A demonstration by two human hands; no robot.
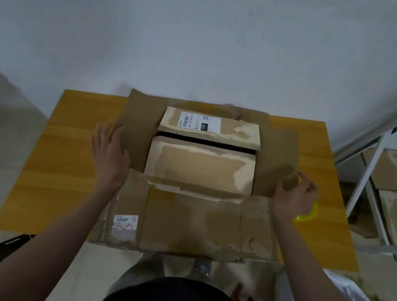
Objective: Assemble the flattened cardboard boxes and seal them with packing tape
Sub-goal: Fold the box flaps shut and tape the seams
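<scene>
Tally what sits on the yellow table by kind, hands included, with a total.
Cardboard boxes: 2, the box being assembled and a flattened box beneath it
Shipping labels: 2, label on the far flap and label on the flattened box
Tape rolls: 1, yellow-green tape roll, partly hidden behind the right hand
Hands: 2, with the left hand
Total: 7

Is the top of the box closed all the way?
Not quite. The cardboard box's two top flaps are folded down, but a dark gap shows between them, and no tape seals it.
</scene>
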